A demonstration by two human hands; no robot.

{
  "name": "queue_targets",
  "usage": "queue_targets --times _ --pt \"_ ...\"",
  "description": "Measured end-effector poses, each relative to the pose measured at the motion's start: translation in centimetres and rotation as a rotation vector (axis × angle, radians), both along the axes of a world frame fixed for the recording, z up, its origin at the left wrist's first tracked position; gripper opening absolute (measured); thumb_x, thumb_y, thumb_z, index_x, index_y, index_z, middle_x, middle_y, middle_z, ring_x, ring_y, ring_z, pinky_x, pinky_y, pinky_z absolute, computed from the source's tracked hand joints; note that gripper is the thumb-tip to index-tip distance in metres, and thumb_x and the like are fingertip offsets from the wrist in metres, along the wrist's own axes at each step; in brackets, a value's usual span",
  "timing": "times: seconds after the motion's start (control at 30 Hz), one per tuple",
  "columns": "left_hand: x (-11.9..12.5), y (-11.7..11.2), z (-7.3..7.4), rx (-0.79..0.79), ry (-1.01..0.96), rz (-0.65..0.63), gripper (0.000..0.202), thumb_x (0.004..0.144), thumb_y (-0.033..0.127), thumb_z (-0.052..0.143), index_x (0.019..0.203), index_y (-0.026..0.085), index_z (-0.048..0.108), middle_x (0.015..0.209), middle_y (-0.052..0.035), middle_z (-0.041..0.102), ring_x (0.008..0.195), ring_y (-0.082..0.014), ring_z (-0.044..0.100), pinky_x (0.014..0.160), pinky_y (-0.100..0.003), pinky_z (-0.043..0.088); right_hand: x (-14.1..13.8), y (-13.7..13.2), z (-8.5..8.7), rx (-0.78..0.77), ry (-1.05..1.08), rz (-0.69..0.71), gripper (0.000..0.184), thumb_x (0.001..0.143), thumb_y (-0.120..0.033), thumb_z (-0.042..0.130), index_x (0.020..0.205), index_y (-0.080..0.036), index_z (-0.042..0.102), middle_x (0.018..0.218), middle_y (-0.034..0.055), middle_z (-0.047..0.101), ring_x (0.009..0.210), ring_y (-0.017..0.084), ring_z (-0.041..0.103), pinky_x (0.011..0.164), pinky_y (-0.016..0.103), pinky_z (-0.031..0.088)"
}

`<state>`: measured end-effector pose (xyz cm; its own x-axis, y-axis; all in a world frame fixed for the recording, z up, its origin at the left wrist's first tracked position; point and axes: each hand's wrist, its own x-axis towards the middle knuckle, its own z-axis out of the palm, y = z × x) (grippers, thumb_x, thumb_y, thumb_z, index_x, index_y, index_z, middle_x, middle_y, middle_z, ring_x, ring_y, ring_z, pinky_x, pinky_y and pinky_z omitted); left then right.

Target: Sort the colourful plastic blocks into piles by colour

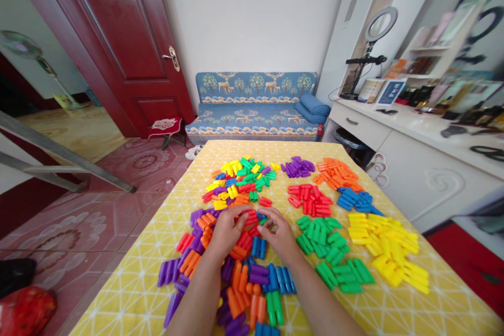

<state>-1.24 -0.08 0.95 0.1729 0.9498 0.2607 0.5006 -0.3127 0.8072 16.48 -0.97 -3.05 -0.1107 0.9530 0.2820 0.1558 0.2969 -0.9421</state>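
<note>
Over the mixed pile in the middle of the table, my left hand (227, 230) curls its fingers and thumb around a red plastic building block (251, 217). Close beside it, my right hand (280, 235) has bent fingers around a small blue block (260, 215), with a bit of green showing under the fingertips. The fingers partly cover these pieces. Below the hands lie purple blocks (168, 272), orange blocks (239, 279) and a blue pair (259, 247). A red block (265, 201) lies just beyond my fingertips.
Sorted heaps lie to the right: green (321, 231), yellow (388, 247), blue (357, 199), red (311, 199), orange (338, 173) and purple (298, 167). A mixed heap (252, 173) is farther back. The yellow patterned tablecloth (129, 294) covers the table; a sofa (255, 110) stands behind.
</note>
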Motion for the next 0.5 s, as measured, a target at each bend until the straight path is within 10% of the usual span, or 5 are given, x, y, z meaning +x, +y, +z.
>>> queue_targets --times 0.23,0.5 --pt "0.0 0.0 -0.5 -0.080 -0.200 -0.040 0.026 0.082 0.027 0.059 0.102 0.015 0.070 0.101 -0.0082 0.073 0.092 -0.0209 0.068 0.086 -0.032 0.053 -0.1 0.2 0.2 0.082 0.003 -0.021 0.031 0.074 -0.030 0.070 0.104 -0.022 0.067 0.111 0.0076 0.065 0.107 0.022 0.058 0.092 0.039 0.048" --pt "0.1 0.0 -0.8 -0.093 -0.240 -0.037 0.027 0.082 0.034 0.062 0.098 0.015 0.070 0.096 -0.0079 0.074 0.086 -0.0198 0.069 0.079 -0.030 0.055 0.1 0.2 0.2 0.091 0.030 -0.033 0.020 0.075 -0.032 0.069 0.090 -0.019 0.068 0.100 0.0070 0.068 0.096 0.021 0.062 0.088 0.036 0.049"
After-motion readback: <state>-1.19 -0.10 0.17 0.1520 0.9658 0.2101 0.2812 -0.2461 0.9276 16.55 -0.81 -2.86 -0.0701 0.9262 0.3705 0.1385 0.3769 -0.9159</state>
